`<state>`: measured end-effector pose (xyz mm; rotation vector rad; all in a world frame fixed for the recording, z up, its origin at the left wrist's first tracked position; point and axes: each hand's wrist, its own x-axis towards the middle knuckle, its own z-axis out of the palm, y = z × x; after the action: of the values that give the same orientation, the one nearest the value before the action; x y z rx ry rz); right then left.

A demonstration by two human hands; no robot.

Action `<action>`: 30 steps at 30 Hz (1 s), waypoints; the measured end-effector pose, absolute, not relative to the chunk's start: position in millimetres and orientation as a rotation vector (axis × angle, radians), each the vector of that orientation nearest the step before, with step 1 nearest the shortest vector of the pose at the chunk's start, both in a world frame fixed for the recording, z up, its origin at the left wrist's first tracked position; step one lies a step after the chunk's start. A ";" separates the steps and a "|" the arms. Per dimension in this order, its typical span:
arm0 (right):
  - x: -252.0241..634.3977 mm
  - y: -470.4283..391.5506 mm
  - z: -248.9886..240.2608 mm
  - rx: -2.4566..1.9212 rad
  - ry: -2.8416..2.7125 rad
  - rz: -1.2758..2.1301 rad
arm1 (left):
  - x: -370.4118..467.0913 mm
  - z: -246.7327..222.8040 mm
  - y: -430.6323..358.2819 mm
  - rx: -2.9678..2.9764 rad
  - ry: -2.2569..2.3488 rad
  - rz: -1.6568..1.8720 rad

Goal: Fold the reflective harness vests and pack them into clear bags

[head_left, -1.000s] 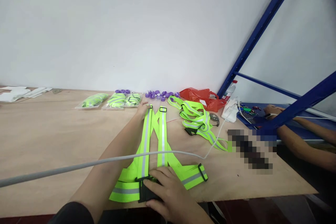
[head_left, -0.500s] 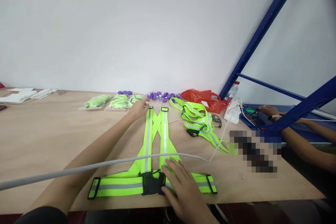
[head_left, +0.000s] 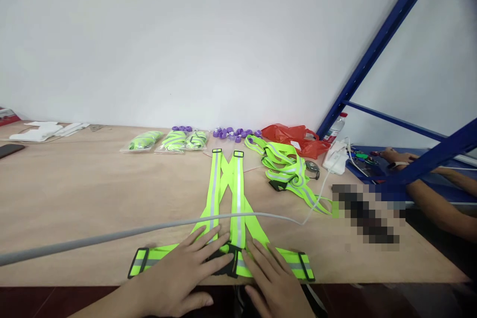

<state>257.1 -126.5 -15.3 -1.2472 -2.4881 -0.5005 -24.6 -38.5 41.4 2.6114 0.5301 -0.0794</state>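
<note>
A neon-yellow reflective strap vest [head_left: 238,198] lies spread flat near the table's front edge, its two straps pointing away and its belt running sideways. My left hand [head_left: 182,268] rests with fingers spread on the left part of the belt, beside the black buckle [head_left: 223,263], which it partly covers. On the buckle's other side, my right hand [head_left: 272,273] lies on the belt with its fingers stretched out. Neither hand grips anything. A grey-white cable [head_left: 167,223] passes across the straps just beyond my fingers.
Bagged yellow straps [head_left: 173,141], several purple rolls [head_left: 238,134] and a red plastic bag [head_left: 294,138] line the wall. A tangled vest [head_left: 286,169] lies to the right, near a white power strip [head_left: 335,157]. Beyond the blue frame [head_left: 383,39], another person's arms [head_left: 436,206] show.
My left hand has come back from the far ends of the straps and now lies on the belt. My right hand stays at the buckle's right side. The view has shifted slightly.
</note>
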 end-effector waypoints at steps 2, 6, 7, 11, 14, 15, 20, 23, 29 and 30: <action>256.9 -128.4 -17.0 -1.239 -2.507 -0.527 | -25.6 39.2 -38.8 2.620 0.531 -0.068; 257.0 -132.9 -23.2 -1.281 -2.503 -0.541 | -26.2 34.1 -38.0 2.661 0.521 -0.030; 257.2 -134.4 -25.2 -1.311 -2.490 -0.533 | -26.0 32.8 -38.1 2.675 0.527 -0.036; 262.3 -141.0 -31.7 -1.465 -2.408 -0.475 | -24.5 27.8 -39.4 2.733 0.540 -0.061; 268.6 -145.2 -32.7 -1.577 -2.342 -0.485 | -25.5 22.9 -40.8 2.773 0.542 -0.032; 270.2 -146.2 -32.6 -1.605 -2.334 -0.482 | -26.4 20.9 -41.3 2.785 0.543 -0.015; 270.9 -149.1 -33.1 -1.676 -2.331 -0.413 | -35.0 13.0 -42.8 2.815 0.566 0.023; 271.4 -148.2 -30.7 -1.688 -2.350 -0.366 | -39.3 15.4 -40.8 2.782 0.567 0.032; 279.4 -122.9 -0.8 -1.668 -2.401 -0.103 | -22.5 32.7 -41.8 2.670 0.534 0.108; 280.1 -113.9 6.0 -1.656 -2.394 -0.051 | -15.6 36.6 -43.7 2.655 0.508 0.118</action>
<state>280.1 -113.9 6.0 -1.6556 -2.3941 -0.0506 -15.6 -43.7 36.6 2.6554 0.5076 0.1180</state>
